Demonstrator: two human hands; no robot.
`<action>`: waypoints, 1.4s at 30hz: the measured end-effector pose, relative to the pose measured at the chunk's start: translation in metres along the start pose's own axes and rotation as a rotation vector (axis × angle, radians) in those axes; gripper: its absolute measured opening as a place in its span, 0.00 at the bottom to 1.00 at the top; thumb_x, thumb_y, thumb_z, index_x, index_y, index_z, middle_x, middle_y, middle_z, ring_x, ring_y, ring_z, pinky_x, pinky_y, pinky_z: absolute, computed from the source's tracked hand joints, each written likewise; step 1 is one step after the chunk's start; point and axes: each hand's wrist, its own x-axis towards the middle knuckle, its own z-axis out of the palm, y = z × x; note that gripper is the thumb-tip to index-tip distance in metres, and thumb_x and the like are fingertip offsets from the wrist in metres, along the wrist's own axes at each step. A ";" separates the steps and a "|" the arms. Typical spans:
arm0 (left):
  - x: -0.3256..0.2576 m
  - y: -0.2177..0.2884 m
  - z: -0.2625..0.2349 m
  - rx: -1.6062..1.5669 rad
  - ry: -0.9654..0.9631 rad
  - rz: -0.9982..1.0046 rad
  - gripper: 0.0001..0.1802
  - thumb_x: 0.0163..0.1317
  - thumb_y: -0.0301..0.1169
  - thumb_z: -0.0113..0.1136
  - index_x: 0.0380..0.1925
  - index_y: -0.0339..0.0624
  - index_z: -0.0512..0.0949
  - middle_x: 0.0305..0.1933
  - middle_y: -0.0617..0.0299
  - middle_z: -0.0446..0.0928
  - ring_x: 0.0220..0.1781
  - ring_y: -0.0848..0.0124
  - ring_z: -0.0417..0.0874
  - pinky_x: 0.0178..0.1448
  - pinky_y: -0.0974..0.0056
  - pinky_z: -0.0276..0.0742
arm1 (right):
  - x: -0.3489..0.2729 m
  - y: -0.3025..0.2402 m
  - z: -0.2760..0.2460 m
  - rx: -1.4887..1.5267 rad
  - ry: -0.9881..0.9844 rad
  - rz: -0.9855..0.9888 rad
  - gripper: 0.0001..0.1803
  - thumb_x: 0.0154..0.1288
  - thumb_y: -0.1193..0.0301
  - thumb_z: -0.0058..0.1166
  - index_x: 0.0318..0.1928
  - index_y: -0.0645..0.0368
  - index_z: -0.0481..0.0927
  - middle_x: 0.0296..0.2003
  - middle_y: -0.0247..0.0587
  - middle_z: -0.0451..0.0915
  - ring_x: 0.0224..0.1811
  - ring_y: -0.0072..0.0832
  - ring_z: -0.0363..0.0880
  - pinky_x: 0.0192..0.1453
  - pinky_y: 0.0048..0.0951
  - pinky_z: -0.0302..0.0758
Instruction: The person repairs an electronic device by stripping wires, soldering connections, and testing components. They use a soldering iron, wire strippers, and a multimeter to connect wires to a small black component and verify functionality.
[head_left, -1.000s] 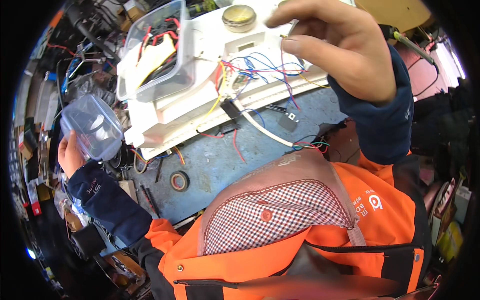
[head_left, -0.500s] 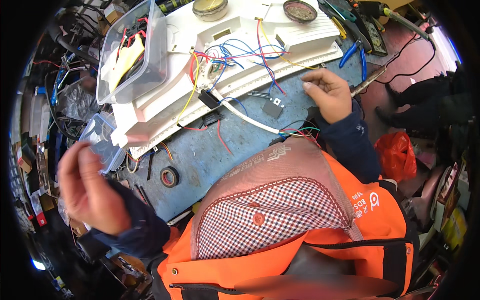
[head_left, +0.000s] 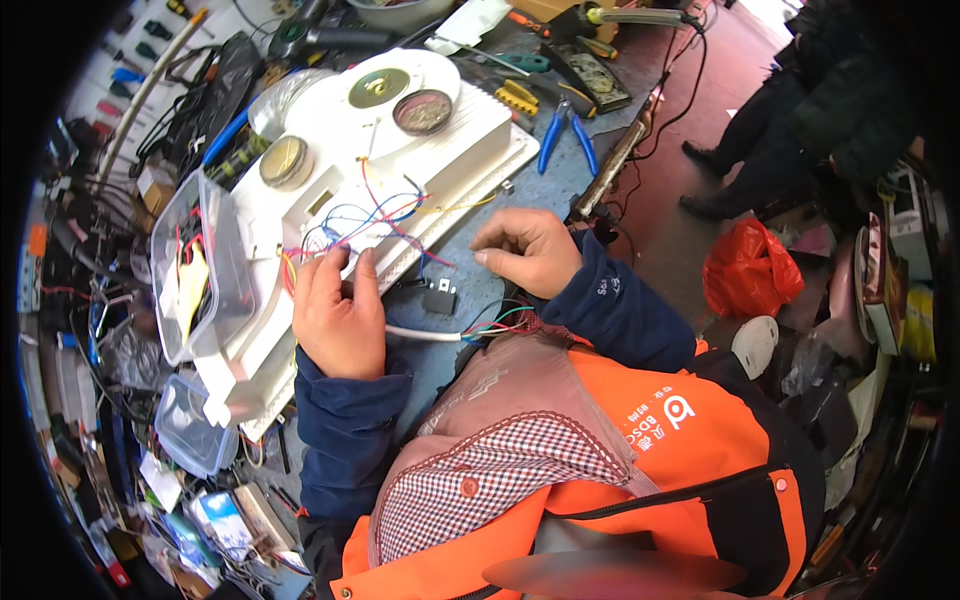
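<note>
White moulded plastic makes up the appliance panel (head_left: pixel 400 170), a long flat housing lying diagonally on the blue workbench (head_left: pixel 540 190), from about 8 o'clock up toward 1 o'clock of the view. Three round metal discs sit in its face, and a tangle of thin red, blue and yellow wires (head_left: pixel 370 220) spills over its near edge. At 9 o'clock a clear plastic tub (head_left: pixel 195 265) with red wiring and a yellow part inside rests against the panel; a smaller clear box (head_left: pixel 190 425) lies at 8 o'clock. The left hand (head_left: pixel 335 315) rests on the panel's near edge, fingers curled and pinching the wire bundle where it leaves the housing. Just to its right a small black connector block (head_left: pixel 440 300) lies on the bench beside a white cable (head_left: pixel 420 334). The right hand (head_left: pixel 525 250) is loosely closed on the bench, fingertips together; whether it grips a wire I cannot tell. Blue-handled pliers (head_left: pixel 565 135) lie at 1 o'clock
</note>
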 end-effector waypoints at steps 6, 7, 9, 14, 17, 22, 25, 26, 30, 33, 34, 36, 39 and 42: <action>0.004 -0.003 0.010 -0.060 0.065 0.134 0.07 0.69 0.18 0.71 0.46 0.30 0.87 0.43 0.51 0.86 0.39 0.60 0.87 0.46 0.62 0.83 | 0.031 -0.053 -0.064 -0.018 0.473 -0.088 0.17 0.69 0.74 0.68 0.57 0.63 0.85 0.39 0.32 0.85 0.35 0.18 0.80 0.39 0.24 0.77; 0.004 -0.006 0.011 -0.083 0.018 0.122 0.09 0.69 0.17 0.70 0.48 0.30 0.87 0.43 0.50 0.86 0.41 0.59 0.88 0.47 0.61 0.84 | 0.048 -0.057 -0.088 -0.008 0.620 -0.129 0.22 0.70 0.75 0.67 0.62 0.67 0.81 0.44 0.38 0.85 0.36 0.21 0.80 0.39 0.25 0.77; 0.001 -0.016 0.011 -0.101 -0.053 0.069 0.12 0.71 0.15 0.66 0.52 0.29 0.86 0.43 0.50 0.86 0.40 0.62 0.89 0.45 0.63 0.84 | 0.092 -0.050 -0.140 0.125 0.851 -0.280 0.30 0.71 0.76 0.66 0.69 0.74 0.72 0.51 0.45 0.82 0.42 0.26 0.83 0.42 0.27 0.78; -0.001 -0.015 0.016 -0.297 -0.109 -0.083 0.12 0.75 0.16 0.61 0.56 0.28 0.84 0.42 0.53 0.84 0.34 0.71 0.86 0.41 0.66 0.82 | 0.150 -0.041 -0.240 0.176 0.708 -0.280 0.20 0.81 0.70 0.61 0.68 0.62 0.77 0.55 0.42 0.84 0.48 0.31 0.87 0.47 0.30 0.84; 0.000 -0.016 0.010 -0.222 -0.170 0.021 0.12 0.79 0.18 0.60 0.57 0.29 0.85 0.46 0.54 0.84 0.36 0.73 0.85 0.43 0.69 0.82 | 0.148 -0.033 -0.248 0.102 0.764 -0.441 0.19 0.83 0.69 0.59 0.67 0.65 0.77 0.53 0.46 0.87 0.49 0.33 0.90 0.45 0.31 0.87; -0.002 -0.015 0.007 -0.175 -0.170 0.019 0.12 0.73 0.16 0.67 0.55 0.30 0.87 0.45 0.49 0.86 0.43 0.62 0.88 0.50 0.62 0.83 | 0.094 -0.059 -0.196 -0.014 1.117 -0.610 0.07 0.75 0.76 0.67 0.47 0.67 0.84 0.37 0.44 0.90 0.30 0.25 0.88 0.33 0.23 0.83; -0.004 -0.013 0.007 -0.204 -0.177 -0.015 0.14 0.73 0.16 0.67 0.56 0.30 0.87 0.45 0.49 0.86 0.42 0.62 0.87 0.49 0.63 0.83 | 0.072 -0.035 -0.200 -0.115 1.172 -0.491 0.09 0.75 0.76 0.66 0.49 0.68 0.84 0.34 0.48 0.90 0.29 0.28 0.89 0.33 0.25 0.84; -0.005 -0.015 0.008 -0.211 -0.172 -0.024 0.14 0.73 0.16 0.67 0.56 0.29 0.87 0.45 0.49 0.86 0.42 0.63 0.87 0.49 0.63 0.83 | 0.068 -0.027 -0.204 -0.109 1.182 -0.477 0.08 0.75 0.76 0.66 0.49 0.68 0.83 0.34 0.49 0.91 0.29 0.27 0.89 0.33 0.24 0.84; -0.009 -0.015 0.011 -0.284 -0.125 -0.140 0.12 0.72 0.15 0.67 0.54 0.28 0.86 0.44 0.49 0.86 0.41 0.64 0.87 0.47 0.64 0.83 | 0.068 -0.008 -0.218 -0.103 1.206 -0.407 0.09 0.74 0.76 0.66 0.48 0.69 0.82 0.36 0.52 0.91 0.29 0.27 0.89 0.32 0.24 0.83; -0.013 -0.020 0.014 -0.376 -0.091 -0.212 0.11 0.72 0.15 0.68 0.53 0.27 0.86 0.44 0.49 0.86 0.41 0.64 0.87 0.47 0.64 0.83 | 0.069 -0.006 -0.220 -0.106 1.217 -0.358 0.09 0.74 0.76 0.66 0.47 0.70 0.82 0.35 0.52 0.91 0.29 0.28 0.89 0.32 0.25 0.83; -0.012 -0.020 0.014 -0.340 -0.100 -0.161 0.11 0.72 0.15 0.68 0.52 0.28 0.86 0.44 0.49 0.86 0.41 0.64 0.87 0.47 0.64 0.83 | 0.069 -0.004 -0.222 -0.113 1.219 -0.357 0.09 0.74 0.76 0.65 0.47 0.70 0.82 0.35 0.52 0.91 0.29 0.28 0.89 0.32 0.25 0.83; -0.008 -0.020 0.014 -0.286 -0.126 -0.080 0.10 0.73 0.16 0.67 0.53 0.28 0.86 0.44 0.51 0.86 0.41 0.67 0.86 0.47 0.65 0.83 | 0.068 -0.002 -0.225 -0.124 1.214 -0.348 0.09 0.74 0.76 0.65 0.47 0.71 0.82 0.35 0.53 0.91 0.29 0.28 0.89 0.32 0.25 0.84; -0.005 -0.018 0.012 -0.221 -0.158 -0.005 0.10 0.76 0.17 0.65 0.54 0.28 0.85 0.45 0.54 0.85 0.41 0.71 0.86 0.47 0.68 0.83 | 0.068 -0.001 -0.225 -0.128 1.188 -0.332 0.09 0.74 0.76 0.65 0.47 0.71 0.83 0.35 0.53 0.91 0.29 0.28 0.89 0.31 0.26 0.84; -0.002 -0.012 0.011 -0.180 -0.143 0.050 0.09 0.72 0.16 0.68 0.51 0.29 0.87 0.44 0.51 0.86 0.40 0.66 0.87 0.46 0.65 0.83 | 0.070 0.001 -0.233 -0.130 1.190 -0.316 0.09 0.74 0.76 0.65 0.47 0.71 0.83 0.35 0.52 0.91 0.29 0.29 0.89 0.32 0.27 0.84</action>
